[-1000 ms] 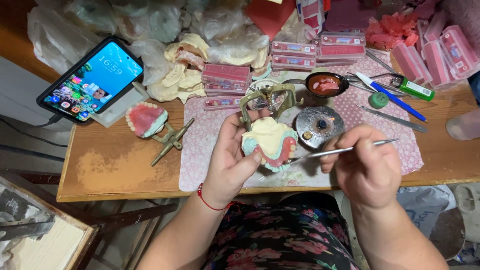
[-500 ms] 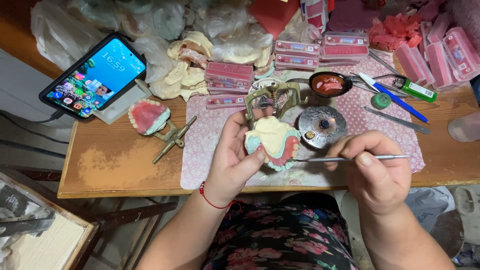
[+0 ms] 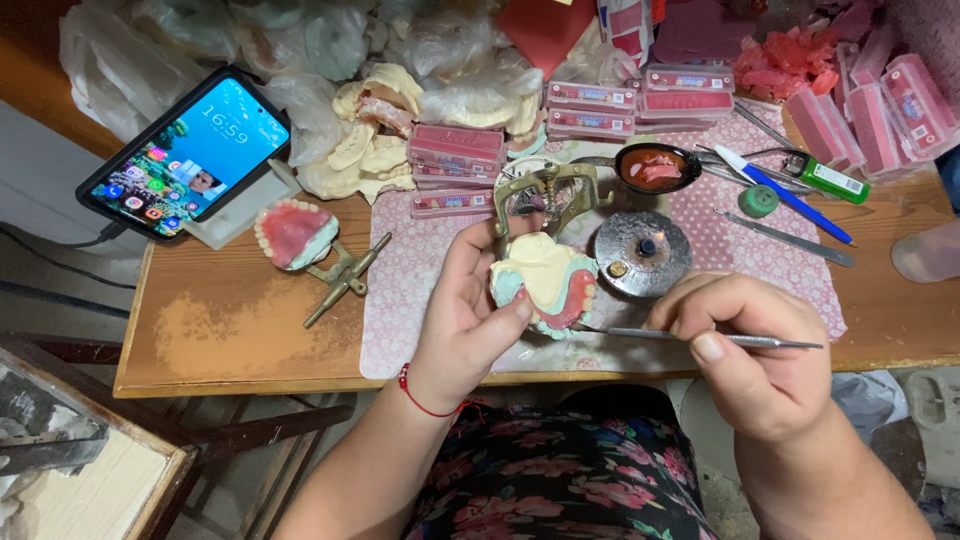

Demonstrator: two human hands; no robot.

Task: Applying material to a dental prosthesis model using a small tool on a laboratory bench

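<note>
My left hand holds a cream plaster dental model with pink wax and a row of teeth above the front edge of the wooden table. My right hand grips a thin metal carving tool, whose tip touches the lower right rim of the model. A red cord circles my left wrist. Just behind the model stands a brass articulator.
A round metal burner and a spoon of pink wax lie on the pink mat. Another denture model on a brass frame sits left. A lit phone, pink tooth boxes and plastic bags fill the back.
Both hands have come slightly nearer to me. The tool tip has moved in to touch the model's lower edge, and the model is turned a little in my left hand.
</note>
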